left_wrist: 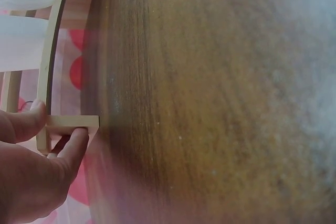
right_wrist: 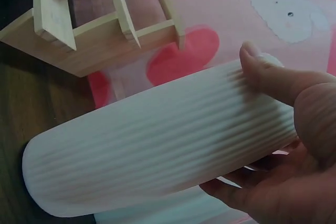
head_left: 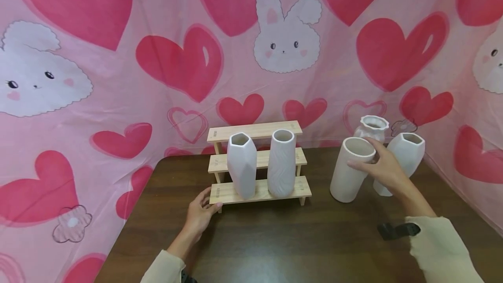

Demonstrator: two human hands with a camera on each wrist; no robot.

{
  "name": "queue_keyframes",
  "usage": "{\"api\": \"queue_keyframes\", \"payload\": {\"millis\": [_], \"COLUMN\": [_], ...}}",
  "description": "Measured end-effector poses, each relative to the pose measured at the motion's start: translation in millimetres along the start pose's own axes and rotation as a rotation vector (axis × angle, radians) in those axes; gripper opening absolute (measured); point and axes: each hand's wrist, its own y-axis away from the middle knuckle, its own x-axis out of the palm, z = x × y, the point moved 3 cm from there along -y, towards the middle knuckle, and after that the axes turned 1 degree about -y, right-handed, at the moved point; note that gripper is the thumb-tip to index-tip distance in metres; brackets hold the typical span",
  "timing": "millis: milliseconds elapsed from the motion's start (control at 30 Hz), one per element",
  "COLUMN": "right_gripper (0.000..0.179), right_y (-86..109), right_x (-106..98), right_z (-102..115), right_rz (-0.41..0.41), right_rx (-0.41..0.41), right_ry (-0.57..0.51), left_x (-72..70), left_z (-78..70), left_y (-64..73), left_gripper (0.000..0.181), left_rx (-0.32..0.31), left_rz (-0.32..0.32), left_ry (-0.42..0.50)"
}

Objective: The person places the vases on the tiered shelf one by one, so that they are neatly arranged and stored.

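Note:
A white cylindrical vase (head_left: 347, 174), finely ribbed in the right wrist view, stands on the right of the table. My right hand (head_left: 383, 167) grips it near the rim, thumb on one side and fingers round the other. At the left end of a three-tier wooden stand (head_left: 257, 131), my left hand (head_left: 199, 213) holds the lowest shelf, thumb on its edge and fingers beneath by the leg (left_wrist: 73, 121). On that bottom shelf stand a faceted white vase (head_left: 242, 167) and, to its right, a white vase with a wavy relief (head_left: 282, 165).
Behind my right hand stand a white vase with a frilled rim (head_left: 371, 129) and another faceted white vase (head_left: 408, 154). The dark wooden table (head_left: 275, 243) meets a pink cloth (head_left: 235, 73) printed with hearts and rabbits at the back and sides.

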Motion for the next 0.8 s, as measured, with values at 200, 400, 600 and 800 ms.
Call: {"api": "queue_keyframes", "payload": {"millis": [200, 400, 600, 800], "right_gripper": [0.084, 0.081, 0.076, 0.079], "right_y": [0.7, 1.6, 2.5, 1.2], "right_x": [0.2, -0.4, -1.8, -3.6], "right_z": [-1.3, -2.2, 1.7, 13.1], "right_rz": [-0.010, -0.050, -0.097, -0.090], "right_rx": [0.004, -0.001, -0.004, 0.001], "right_ry": [-0.016, 0.024, 0.040, 0.006], "left_x": [-0.8, 0.1, 0.0, -0.8], "left_z": [0.5, 1.1, 1.0, 0.8], "left_y": [-1.4, -0.1, -1.0, -1.1], "left_gripper": [0.060, 0.060, 0.060, 0.060], "left_rx": [-0.001, -0.008, 0.004, -0.005], "left_rz": [-0.009, -0.004, -0.002, -0.003], "left_ry": [0.013, 0.010, 0.016, 0.013]}}
